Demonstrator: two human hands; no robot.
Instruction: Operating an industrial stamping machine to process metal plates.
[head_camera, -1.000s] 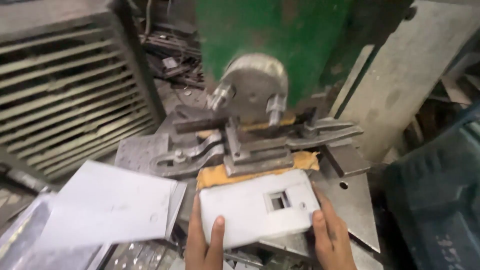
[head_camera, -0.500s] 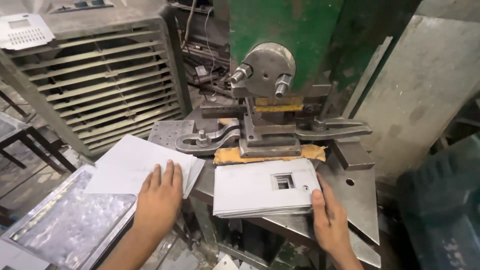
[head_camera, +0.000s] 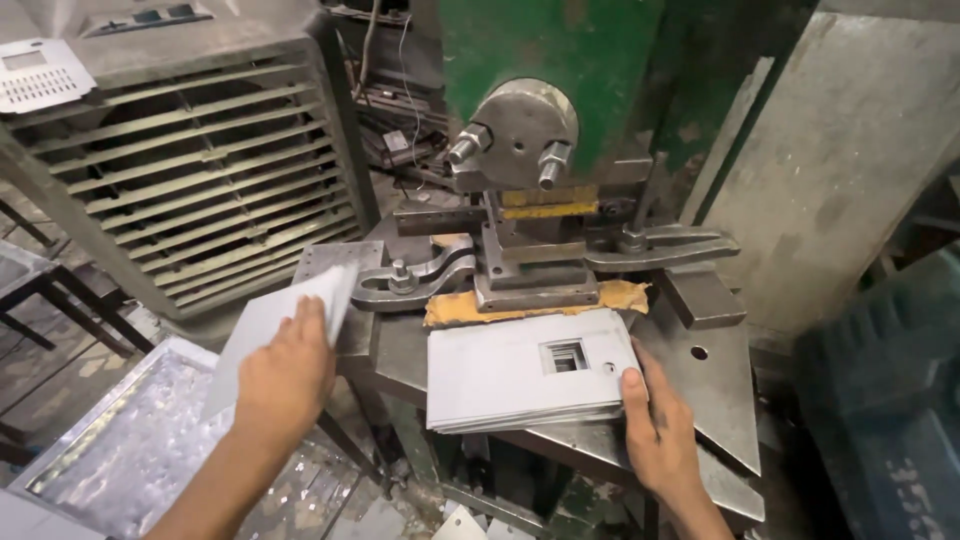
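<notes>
Hands come first, near the bottom edge: the right hand (head_camera: 655, 430) rests flat against the near right corner of a stack of punched grey plates (head_camera: 530, 370), fingers together, steadying it on the press table (head_camera: 715, 400). Left of it, the left hand (head_camera: 285, 375), which half a second ago lay spread on a loose blank sheet (head_camera: 275, 325), now pinches that sheet and lifts it tilted, so a fresh blank is in hand. Farther back stands the green press (head_camera: 545, 70) with its clamped die (head_camera: 535, 275), and far left a louvred cabinet (head_camera: 190, 170).
</notes>
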